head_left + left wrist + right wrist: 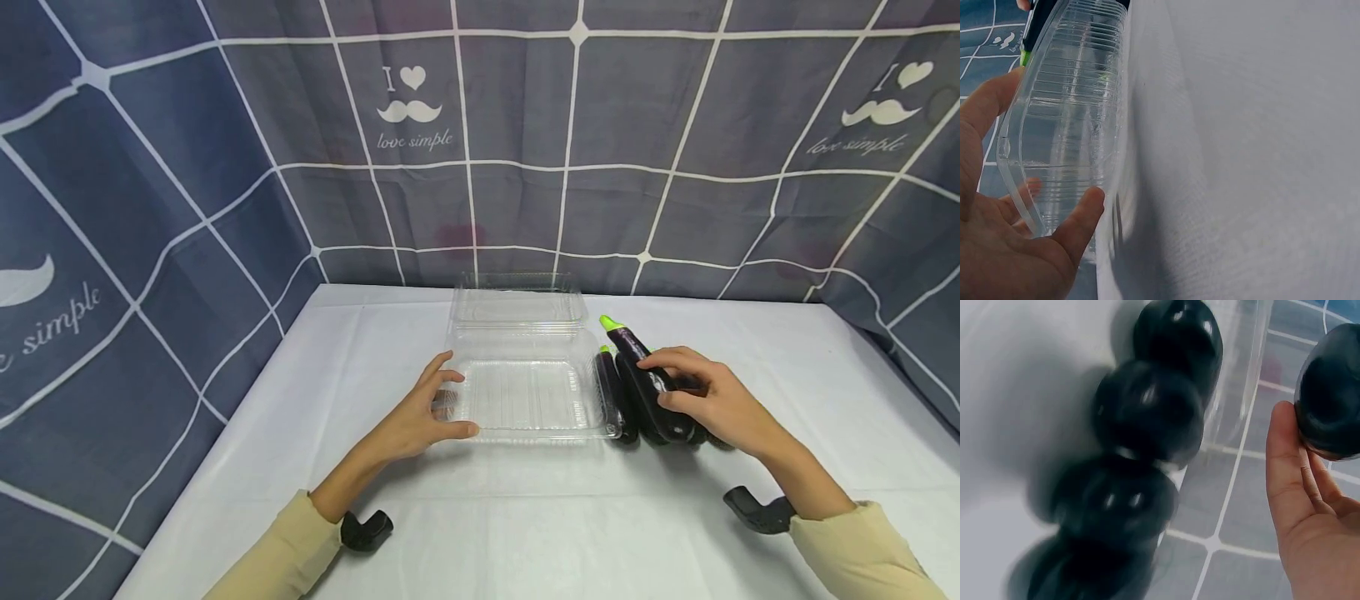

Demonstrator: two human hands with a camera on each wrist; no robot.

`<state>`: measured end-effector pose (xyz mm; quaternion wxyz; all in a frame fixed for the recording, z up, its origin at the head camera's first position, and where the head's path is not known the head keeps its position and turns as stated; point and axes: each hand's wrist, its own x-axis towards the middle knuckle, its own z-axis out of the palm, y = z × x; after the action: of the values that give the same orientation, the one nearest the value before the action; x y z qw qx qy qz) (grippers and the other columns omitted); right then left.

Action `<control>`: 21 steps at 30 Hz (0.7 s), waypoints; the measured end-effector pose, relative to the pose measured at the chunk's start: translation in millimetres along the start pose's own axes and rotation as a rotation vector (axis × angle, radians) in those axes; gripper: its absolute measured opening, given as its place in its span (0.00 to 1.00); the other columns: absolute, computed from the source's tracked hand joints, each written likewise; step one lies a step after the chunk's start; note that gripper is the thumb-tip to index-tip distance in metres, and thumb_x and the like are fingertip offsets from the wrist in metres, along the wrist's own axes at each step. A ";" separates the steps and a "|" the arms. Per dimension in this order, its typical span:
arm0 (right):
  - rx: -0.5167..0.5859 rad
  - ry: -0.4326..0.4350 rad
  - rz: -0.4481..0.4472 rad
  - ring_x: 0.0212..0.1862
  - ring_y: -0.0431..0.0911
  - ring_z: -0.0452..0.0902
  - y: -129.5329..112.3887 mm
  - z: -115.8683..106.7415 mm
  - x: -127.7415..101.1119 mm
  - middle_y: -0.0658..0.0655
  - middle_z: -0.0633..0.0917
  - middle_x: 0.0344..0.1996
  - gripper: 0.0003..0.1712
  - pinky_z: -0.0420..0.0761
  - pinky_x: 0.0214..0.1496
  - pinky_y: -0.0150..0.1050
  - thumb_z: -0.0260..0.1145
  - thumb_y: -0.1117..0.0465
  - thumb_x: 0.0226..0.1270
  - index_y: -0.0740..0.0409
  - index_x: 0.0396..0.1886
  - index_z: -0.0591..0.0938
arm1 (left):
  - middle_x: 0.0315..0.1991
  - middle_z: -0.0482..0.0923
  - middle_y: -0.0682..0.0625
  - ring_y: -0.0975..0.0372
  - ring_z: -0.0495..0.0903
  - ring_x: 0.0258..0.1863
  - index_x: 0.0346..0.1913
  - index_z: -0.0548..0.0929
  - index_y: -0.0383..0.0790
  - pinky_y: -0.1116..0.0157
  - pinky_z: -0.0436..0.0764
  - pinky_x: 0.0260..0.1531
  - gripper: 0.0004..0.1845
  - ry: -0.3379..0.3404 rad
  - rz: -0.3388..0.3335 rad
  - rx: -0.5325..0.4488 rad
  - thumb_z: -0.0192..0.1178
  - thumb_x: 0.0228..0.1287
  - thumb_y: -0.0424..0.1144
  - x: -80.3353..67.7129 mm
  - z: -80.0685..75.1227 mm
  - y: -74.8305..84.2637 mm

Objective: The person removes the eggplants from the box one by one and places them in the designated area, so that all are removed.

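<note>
My right hand point(693, 387) pinches a dark purple eggplant point(630, 343) with a bright green stem end. In the right wrist view this eggplant point(1332, 394) is held above and apart from several other eggplants point(1147, 412) lying side by side. My left hand point(420, 417) is spread around the left end of a clear plastic clamshell box point(525, 396). Its thumb lies along the box's near side, and its forefinger reaches toward the far side. The left wrist view shows the forefinger at the rim and other fingers behind the clear plastic point(1066, 125).
The box's lid point(517, 308) is folded back toward the rear edge of the table. The row of eggplants point(609, 400) lies right beside the box's right end. A white cloth point(525, 517) covers the table, and a grey checked curtain point(517, 108) hangs behind.
</note>
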<state>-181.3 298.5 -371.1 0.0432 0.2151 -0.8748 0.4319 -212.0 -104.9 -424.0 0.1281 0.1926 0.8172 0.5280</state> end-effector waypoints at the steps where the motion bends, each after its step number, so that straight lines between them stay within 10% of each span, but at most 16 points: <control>1: 0.005 0.007 -0.003 0.54 0.38 0.71 1.8 -3.5 -3.0 0.51 0.77 0.58 0.24 0.71 0.51 0.27 0.63 0.73 0.63 0.53 0.58 0.82 | 0.79 0.38 0.50 0.43 0.55 0.71 0.64 0.68 0.32 0.47 0.68 0.63 0.39 0.000 0.002 0.002 0.75 0.54 0.43 0.3 -0.1 -0.5; 21: -0.168 0.059 0.204 0.50 0.28 0.69 57.1 -82.8 -43.6 0.33 0.74 0.54 0.23 0.67 0.41 0.24 0.65 0.66 0.68 0.52 0.62 0.78 | 0.79 0.37 0.51 0.43 0.55 0.70 0.65 0.67 0.32 0.46 0.67 0.63 0.39 -0.006 -0.008 -0.003 0.75 0.54 0.42 0.3 -0.1 2.1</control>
<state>-174.7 407.9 -372.9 0.0429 0.1080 -0.9235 0.3655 -211.9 -104.1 -422.0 0.1329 0.1907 0.8168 0.5281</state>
